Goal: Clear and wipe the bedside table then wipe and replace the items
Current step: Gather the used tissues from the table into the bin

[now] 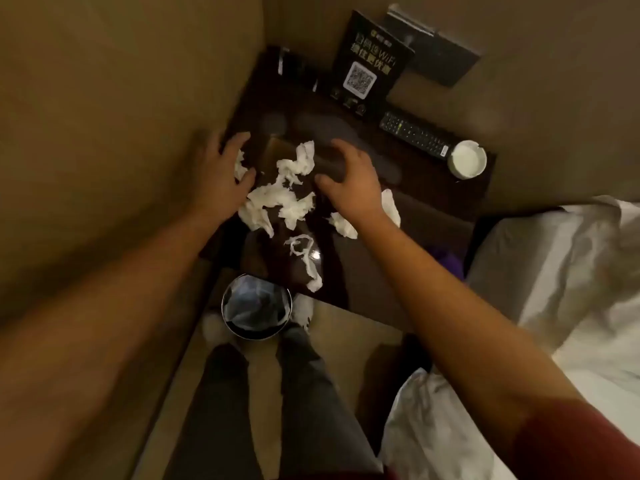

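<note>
**A:** Head view: we're at the clearing step. Bedside table [429, 202] is strewn with crumpled tissues [277, 199]. Left hand [221, 171] is spread flat, fingers open, at the table's left edge with one scrap under the fingers. Right hand [353, 181] is arched over the middle, fingers curled down but closed on nothing we can see.

**B:** So nothing gripped yet?

**A:** Nothing we can confirm. Both look set to rake the tissues together. One twisted strip [304, 258] lies nearer the front edge, two more scraps [346, 225] beside the right wrist.

**B:** Next move?

**A:** We'd judge: sweep the pile toward the front and drop it in the waste bin [256, 306], which stands on the floor just below the front edge. A scrap already lies on the floor beside it, so overshoot is a risk.

**B:** Room to move?

**A:** Tight. Wall close on the left, bed [571, 271] on the right. Remote [415, 135], ashtray [467, 159] and the QR sign [367, 64] sit along the back and right side, clear of the hands. They still need lifting off before wiping. The ashtray is near the right corner; keep the sweep away from it.
</note>
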Action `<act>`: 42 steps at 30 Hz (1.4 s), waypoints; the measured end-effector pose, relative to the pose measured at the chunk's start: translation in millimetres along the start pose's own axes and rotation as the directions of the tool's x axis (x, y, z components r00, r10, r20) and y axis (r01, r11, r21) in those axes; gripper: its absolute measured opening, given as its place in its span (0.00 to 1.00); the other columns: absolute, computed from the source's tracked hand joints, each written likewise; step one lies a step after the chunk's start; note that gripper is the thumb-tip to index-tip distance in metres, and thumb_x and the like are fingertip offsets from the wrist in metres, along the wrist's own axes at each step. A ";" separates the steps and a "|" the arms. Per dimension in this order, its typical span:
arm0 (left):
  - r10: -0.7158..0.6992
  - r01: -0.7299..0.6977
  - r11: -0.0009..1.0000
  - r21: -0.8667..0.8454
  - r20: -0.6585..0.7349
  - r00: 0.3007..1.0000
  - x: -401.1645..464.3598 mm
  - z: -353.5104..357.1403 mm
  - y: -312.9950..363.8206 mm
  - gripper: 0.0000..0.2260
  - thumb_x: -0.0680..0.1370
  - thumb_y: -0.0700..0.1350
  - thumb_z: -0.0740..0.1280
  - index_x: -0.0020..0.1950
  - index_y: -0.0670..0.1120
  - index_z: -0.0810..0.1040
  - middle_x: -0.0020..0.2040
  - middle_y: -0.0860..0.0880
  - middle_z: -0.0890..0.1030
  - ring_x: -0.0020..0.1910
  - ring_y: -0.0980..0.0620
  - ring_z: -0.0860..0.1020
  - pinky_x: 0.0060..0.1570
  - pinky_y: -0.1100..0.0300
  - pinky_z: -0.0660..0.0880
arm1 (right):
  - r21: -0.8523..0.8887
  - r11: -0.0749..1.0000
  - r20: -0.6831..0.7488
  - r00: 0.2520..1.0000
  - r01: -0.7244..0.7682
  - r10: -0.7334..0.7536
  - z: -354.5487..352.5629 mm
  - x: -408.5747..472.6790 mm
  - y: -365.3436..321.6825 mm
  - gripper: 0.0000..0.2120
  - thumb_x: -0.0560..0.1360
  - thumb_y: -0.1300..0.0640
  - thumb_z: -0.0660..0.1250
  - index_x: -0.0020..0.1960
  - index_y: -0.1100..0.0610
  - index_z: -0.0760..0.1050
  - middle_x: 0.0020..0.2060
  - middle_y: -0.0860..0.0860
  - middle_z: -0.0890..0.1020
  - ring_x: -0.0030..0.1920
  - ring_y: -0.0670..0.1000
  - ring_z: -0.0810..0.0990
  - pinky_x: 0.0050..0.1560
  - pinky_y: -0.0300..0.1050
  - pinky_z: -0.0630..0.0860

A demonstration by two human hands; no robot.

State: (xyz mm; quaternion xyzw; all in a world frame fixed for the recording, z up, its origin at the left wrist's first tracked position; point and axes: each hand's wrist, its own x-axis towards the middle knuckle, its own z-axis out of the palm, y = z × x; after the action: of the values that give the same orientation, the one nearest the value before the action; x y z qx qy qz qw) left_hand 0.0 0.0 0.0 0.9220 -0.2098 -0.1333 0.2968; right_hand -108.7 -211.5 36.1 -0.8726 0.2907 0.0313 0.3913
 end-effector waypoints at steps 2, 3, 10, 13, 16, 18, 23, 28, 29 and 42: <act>-0.034 0.032 0.999 0.040 0.046 0.998 5.2 4.1 -7.5 0.27 0.80 0.47 0.69 0.79 0.51 0.67 0.81 0.41 0.59 0.77 0.39 0.62 0.74 0.47 0.63 | -0.051 0.999 0.014 1.000 -0.008 0.009 10.8 9.6 0.7 0.33 0.74 0.50 0.74 0.77 0.48 0.68 0.72 0.55 0.71 0.71 0.56 0.72 0.69 0.51 0.73; -0.041 0.036 0.997 0.070 0.073 0.996 7.6 8.2 -12.6 0.27 0.80 0.47 0.69 0.79 0.51 0.66 0.81 0.41 0.59 0.77 0.39 0.62 0.74 0.46 0.63 | -0.073 0.997 0.023 0.999 -0.023 0.025 16.6 12.8 3.2 0.34 0.74 0.50 0.74 0.77 0.47 0.67 0.73 0.55 0.70 0.72 0.57 0.71 0.68 0.50 0.72; 0.022 -0.043 0.989 0.143 0.146 0.989 15.0 27.8 -29.6 0.27 0.80 0.47 0.69 0.78 0.50 0.67 0.81 0.43 0.60 0.76 0.39 0.65 0.72 0.45 0.67 | -0.191 0.981 0.074 0.996 -0.026 0.041 58.6 40.9 3.6 0.37 0.74 0.46 0.73 0.79 0.47 0.63 0.74 0.54 0.68 0.72 0.60 0.69 0.68 0.56 0.73; 0.016 -0.037 0.988 0.151 0.138 0.990 15.9 33.6 -30.3 0.27 0.80 0.45 0.69 0.78 0.50 0.67 0.80 0.43 0.61 0.73 0.40 0.67 0.70 0.47 0.70 | -0.242 0.970 0.081 0.996 -0.022 0.043 69.7 47.6 5.8 0.37 0.74 0.45 0.72 0.79 0.46 0.62 0.74 0.54 0.68 0.72 0.60 0.68 0.68 0.58 0.73; -0.020 -0.014 0.977 0.211 0.157 0.987 18.1 37.8 -30.6 0.27 0.79 0.42 0.70 0.78 0.50 0.68 0.79 0.44 0.62 0.73 0.40 0.67 0.70 0.48 0.71 | -0.291 0.956 0.093 0.994 -0.025 0.054 79.3 46.9 10.8 0.36 0.75 0.44 0.72 0.79 0.45 0.62 0.74 0.53 0.68 0.73 0.59 0.68 0.68 0.58 0.73; -0.031 -0.009 0.971 0.240 0.160 0.987 21.5 42.5 -33.4 0.26 0.79 0.39 0.69 0.76 0.49 0.70 0.78 0.43 0.65 0.73 0.40 0.67 0.70 0.48 0.69 | -0.327 0.945 0.098 0.994 -0.020 0.055 86.2 48.6 14.4 0.36 0.76 0.44 0.71 0.80 0.45 0.61 0.73 0.54 0.69 0.72 0.58 0.69 0.67 0.57 0.73; -0.043 0.016 0.976 0.219 0.120 0.992 25.5 43.8 -40.9 0.20 0.78 0.32 0.64 0.69 0.46 0.78 0.67 0.41 0.73 0.67 0.40 0.70 0.67 0.51 0.70 | -0.468 0.884 0.103 0.994 0.016 0.037 93.6 56.2 15.9 0.29 0.78 0.44 0.69 0.76 0.46 0.67 0.69 0.55 0.72 0.68 0.59 0.71 0.66 0.56 0.72; -0.097 0.087 0.988 0.127 0.076 0.992 24.0 36.9 -39.3 0.15 0.80 0.34 0.64 0.64 0.47 0.80 0.65 0.43 0.75 0.66 0.44 0.72 0.64 0.58 0.72 | -0.426 0.904 0.064 0.996 -0.036 0.070 92.9 66.1 18.2 0.15 0.79 0.55 0.66 0.66 0.51 0.77 0.63 0.55 0.75 0.63 0.58 0.76 0.58 0.50 0.75; -0.112 0.106 0.989 0.102 0.055 0.992 24.0 34.9 -37.7 0.14 0.80 0.36 0.64 0.63 0.48 0.80 0.66 0.44 0.75 0.66 0.45 0.73 0.63 0.61 0.72 | -0.392 0.919 0.066 0.995 -0.047 0.079 91.7 66.0 18.6 0.14 0.78 0.57 0.66 0.64 0.51 0.78 0.62 0.54 0.77 0.62 0.57 0.77 0.55 0.47 0.75; -0.407 0.327 0.671 -0.665 0.039 0.913 9.4 12.2 9.9 0.12 0.77 0.36 0.67 0.49 0.54 0.83 0.50 0.53 0.86 0.50 0.59 0.84 0.51 0.65 0.80 | 0.210 0.976 -0.082 0.994 -0.051 0.070 57.6 26.6 -7.7 0.11 0.73 0.54 0.74 0.53 0.50 0.76 0.38 0.42 0.79 0.37 0.40 0.79 0.40 0.35 0.76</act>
State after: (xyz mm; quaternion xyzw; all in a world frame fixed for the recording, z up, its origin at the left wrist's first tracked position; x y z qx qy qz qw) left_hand 0.6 -17.6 -4.7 0.7864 0.0577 -0.2033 0.5805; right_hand -72.6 -180.0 -6.2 -0.8183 0.3360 -0.0261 0.4657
